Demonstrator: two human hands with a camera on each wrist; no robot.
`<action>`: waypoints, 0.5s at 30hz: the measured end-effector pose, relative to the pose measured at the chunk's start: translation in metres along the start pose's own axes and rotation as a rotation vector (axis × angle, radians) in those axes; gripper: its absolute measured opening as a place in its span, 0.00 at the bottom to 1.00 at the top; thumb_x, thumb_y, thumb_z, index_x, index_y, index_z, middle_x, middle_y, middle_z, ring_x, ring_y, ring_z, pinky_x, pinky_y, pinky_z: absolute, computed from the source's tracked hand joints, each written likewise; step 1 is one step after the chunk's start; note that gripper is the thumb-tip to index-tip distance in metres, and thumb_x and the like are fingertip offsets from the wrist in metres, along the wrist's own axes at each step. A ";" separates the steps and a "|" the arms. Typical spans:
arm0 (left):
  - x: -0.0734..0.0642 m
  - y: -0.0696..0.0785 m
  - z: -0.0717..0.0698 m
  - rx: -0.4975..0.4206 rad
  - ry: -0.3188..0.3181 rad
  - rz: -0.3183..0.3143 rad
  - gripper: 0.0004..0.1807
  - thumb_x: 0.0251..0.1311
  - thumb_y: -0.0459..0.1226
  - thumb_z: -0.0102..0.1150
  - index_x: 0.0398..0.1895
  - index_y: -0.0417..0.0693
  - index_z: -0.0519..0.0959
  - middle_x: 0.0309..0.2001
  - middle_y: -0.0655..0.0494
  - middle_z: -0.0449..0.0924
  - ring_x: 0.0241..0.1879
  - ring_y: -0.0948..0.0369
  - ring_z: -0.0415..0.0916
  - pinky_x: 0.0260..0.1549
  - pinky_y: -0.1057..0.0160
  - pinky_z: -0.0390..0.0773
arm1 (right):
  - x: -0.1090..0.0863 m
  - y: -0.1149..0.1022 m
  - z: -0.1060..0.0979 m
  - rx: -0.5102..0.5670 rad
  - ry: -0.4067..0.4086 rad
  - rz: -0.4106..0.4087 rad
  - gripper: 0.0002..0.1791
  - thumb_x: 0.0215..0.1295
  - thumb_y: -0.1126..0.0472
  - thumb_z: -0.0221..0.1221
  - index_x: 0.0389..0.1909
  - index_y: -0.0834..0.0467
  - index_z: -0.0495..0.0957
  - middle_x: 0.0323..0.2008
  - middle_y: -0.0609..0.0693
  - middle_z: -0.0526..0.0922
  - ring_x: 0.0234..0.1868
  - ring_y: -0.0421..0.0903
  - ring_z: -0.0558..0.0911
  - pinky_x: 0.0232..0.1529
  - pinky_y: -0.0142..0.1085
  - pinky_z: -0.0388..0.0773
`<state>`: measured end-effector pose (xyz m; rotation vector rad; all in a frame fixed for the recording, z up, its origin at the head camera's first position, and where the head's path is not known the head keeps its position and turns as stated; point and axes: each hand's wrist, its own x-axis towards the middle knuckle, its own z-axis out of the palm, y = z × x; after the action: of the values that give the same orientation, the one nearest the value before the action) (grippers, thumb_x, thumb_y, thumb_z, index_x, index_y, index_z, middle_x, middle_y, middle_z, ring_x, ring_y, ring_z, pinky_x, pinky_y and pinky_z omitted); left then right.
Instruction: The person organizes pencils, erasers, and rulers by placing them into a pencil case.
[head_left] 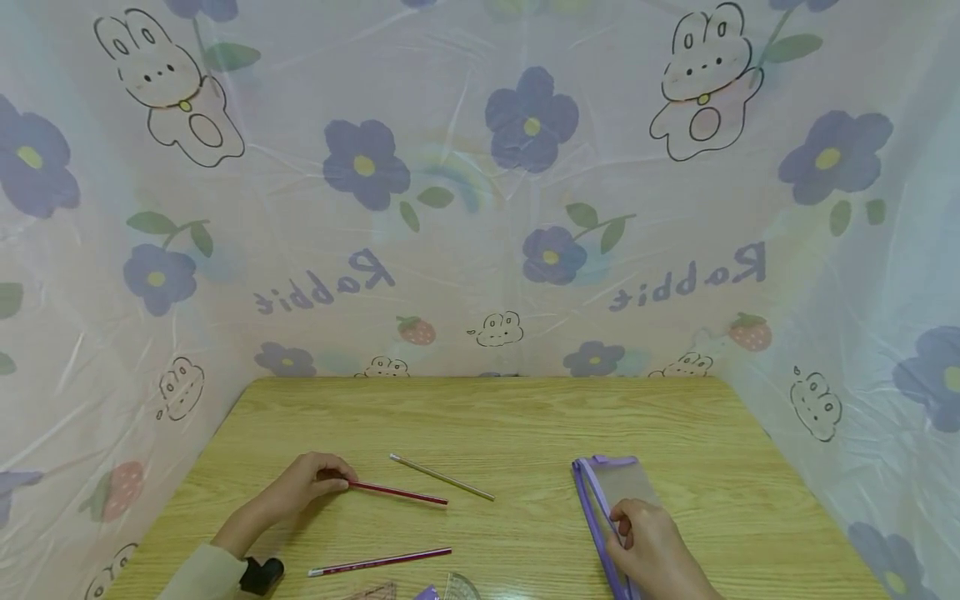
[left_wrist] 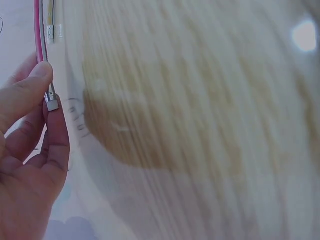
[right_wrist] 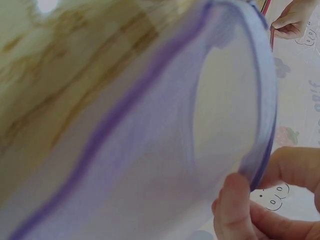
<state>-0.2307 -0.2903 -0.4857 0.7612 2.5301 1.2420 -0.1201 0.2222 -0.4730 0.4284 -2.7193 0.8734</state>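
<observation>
Head view's evenly lit, kinda soft, pale sheen on the crinkled pastel flower-print plastic sheet up top, faint shadow under the bare left hand lower left. Left wrist cam's got blown-out glare upper right, and the yellow wood-grain tabletop looks smeary. Right wrist: hot spot upper left, purple-trimmed translucent pouch pretty blurry.

Glossy wood-grain table, shiny red pencil with metallic ferrule, smooth plastic-looking pouch, creased, sheeny plastic-looking backdrop

Red pencil, purple-edged pouch seemingly unzipped
</observation>
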 end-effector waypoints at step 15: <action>-0.001 0.011 0.006 -0.043 -0.013 0.049 0.08 0.68 0.32 0.59 0.45 0.43 0.85 0.43 0.51 0.85 0.41 0.55 0.82 0.39 0.61 0.84 | 0.001 0.001 0.000 0.029 -0.027 0.024 0.07 0.49 0.75 0.66 0.28 0.64 0.80 0.21 0.43 0.74 0.20 0.31 0.70 0.19 0.26 0.74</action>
<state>-0.2232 -0.2814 -0.4804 0.8229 2.4803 1.2978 -0.1215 0.2222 -0.4732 0.4174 -2.7452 0.9203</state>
